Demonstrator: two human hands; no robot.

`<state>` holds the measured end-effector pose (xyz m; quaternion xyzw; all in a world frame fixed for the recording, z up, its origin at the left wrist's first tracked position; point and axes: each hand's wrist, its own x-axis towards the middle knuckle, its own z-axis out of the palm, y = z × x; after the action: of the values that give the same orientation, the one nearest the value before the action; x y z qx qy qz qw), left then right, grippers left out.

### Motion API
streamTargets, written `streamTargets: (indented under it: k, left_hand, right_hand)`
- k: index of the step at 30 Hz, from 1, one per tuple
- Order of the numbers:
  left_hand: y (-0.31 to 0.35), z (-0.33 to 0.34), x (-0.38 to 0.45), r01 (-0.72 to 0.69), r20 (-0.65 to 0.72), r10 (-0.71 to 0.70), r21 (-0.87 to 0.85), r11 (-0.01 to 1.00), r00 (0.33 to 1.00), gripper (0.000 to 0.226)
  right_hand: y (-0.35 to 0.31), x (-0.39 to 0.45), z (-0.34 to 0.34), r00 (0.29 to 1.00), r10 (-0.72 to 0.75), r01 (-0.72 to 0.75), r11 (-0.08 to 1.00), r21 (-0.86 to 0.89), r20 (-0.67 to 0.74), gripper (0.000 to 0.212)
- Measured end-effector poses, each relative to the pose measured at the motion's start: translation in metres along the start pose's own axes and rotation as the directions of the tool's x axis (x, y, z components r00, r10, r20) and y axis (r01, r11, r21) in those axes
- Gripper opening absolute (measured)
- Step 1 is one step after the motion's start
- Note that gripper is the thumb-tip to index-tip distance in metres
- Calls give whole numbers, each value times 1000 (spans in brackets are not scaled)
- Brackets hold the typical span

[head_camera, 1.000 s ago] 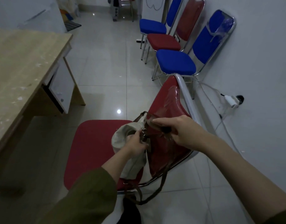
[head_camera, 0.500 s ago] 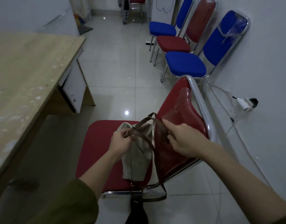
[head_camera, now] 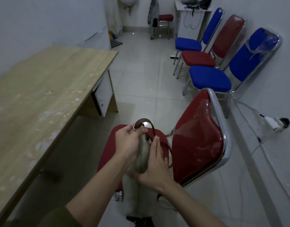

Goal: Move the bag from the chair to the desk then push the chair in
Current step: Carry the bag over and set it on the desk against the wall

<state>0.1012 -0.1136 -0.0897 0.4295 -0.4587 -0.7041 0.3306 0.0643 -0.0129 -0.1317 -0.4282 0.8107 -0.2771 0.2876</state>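
Note:
A beige cloth bag (head_camera: 143,154) with a brown leather strap (head_camera: 145,122) hangs lifted above the seat of the red chair (head_camera: 198,141). My left hand (head_camera: 127,143) is shut on the top of the bag where the strap joins it. The strap loops up over my fingers. My right hand (head_camera: 155,163) lies flat against the bag's right side, fingers straight. The chair has a chrome frame and a plastic-wrapped red backrest, standing to the right of the wooden desk (head_camera: 42,99). The desk top fills the left of the view.
Three more chairs, blue (head_camera: 209,81), red (head_camera: 198,58) and blue, stand in a row along the right wall. A white charger and cable (head_camera: 272,125) hang from a wall socket at the right. White tiled floor (head_camera: 141,71) runs between desk and chairs.
The bag has come up off the chair seat. My left hand rose with the strap. My right hand left the strap by the backrest and now presses the bag's side.

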Motion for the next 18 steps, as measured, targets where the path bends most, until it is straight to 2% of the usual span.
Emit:
streamTargets:
  k: [2,6,10,12,14,16,18]
  left_hand:
    - [15,-8,-12,-32,-6,32,-60,998,999,9]
    - [48,-27,-26,-143,-23,143,-28,989,990,7]
    - [94,-47,-31,-236,32,234,88,968,972,6]
    - [154,-116,-42,-363,-88,368,61,930,926,13]
    - [167,-124,-35,-342,-51,346,68,937,937,14]
    - [178,-156,-35,-378,-94,388,106,920,917,16]
    - [177,-161,-33,-363,-130,376,114,925,917,16]
  right_hand:
    - [-9,1,10,996,-55,64,989,129,-76,116]
    - [-29,5,-4,953,-244,290,907,306,-181,69]
    - [-61,27,-35,880,-387,451,861,233,-274,47]
    - [-146,43,-27,805,-548,586,793,166,-225,34]
    - [-157,54,-40,799,-554,595,785,174,-235,30]
    - [-192,54,-34,759,-607,648,740,183,-234,32]
    - [-192,57,-39,749,-628,662,723,199,-211,32]
